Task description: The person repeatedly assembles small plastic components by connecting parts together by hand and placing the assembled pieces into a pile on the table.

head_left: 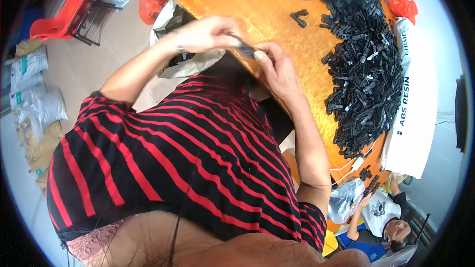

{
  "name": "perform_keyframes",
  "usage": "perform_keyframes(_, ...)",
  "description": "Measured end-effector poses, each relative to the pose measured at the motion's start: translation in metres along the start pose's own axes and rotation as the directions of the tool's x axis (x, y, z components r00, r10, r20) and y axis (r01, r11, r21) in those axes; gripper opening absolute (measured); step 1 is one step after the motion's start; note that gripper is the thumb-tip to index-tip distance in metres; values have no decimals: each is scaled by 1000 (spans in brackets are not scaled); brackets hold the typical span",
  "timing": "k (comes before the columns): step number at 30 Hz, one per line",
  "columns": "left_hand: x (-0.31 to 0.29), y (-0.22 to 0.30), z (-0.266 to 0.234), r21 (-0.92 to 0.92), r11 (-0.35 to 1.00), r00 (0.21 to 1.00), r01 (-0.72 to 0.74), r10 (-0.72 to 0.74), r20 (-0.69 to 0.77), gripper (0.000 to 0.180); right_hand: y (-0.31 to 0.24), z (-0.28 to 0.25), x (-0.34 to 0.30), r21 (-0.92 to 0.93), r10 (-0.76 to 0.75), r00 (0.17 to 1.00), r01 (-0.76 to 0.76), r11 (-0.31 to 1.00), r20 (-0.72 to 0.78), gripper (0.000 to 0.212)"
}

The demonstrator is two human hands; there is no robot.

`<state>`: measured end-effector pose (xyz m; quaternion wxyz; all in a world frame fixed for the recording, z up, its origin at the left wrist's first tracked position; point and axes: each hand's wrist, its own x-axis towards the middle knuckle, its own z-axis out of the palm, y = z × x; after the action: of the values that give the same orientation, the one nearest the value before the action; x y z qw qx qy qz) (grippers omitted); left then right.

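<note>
Orange table (257, 5) | left hand (208, 34), right hand (274, 64) pinch black part (246, 48)

Workshop, heaped black plastic parts (363, 69), resin sacks (29, 89)

Your left hand (205, 34) and right hand (274, 66) meet over the near edge of the orange bench (257, 5), both pinching one small black plastic part (246, 48) between fingertips. A large heap of black parts (363, 74) covers the bench's right side, with a stray pair (299, 18) lying apart. A white sack (415, 113) lies beside the heap. A red chair (67, 15) stands on the floor at left.
</note>
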<state>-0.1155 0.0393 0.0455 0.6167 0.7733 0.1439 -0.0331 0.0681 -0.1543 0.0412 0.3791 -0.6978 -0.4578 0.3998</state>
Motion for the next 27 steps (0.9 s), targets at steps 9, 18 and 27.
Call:
perform_keyframes(9, -19, -11, -77, 312, 949, 983, 39, 19, -180, 30, 33, -56, 69, -735, -423, 844, 52, 676, -330, 16)
perform_keyframes(18, 177, 13, -15, 710, 700, 806, -79, 465, -368, 19, 47, -72, 102, -801, -285, 910, -81, 594, -303, 21)
perform_keyframes(27, 245, 5, 6, 856, 513, 761, 60, 531, -372, 23, 39, -41, 52, -288, -209, 849, 70, 955, -486, 10)
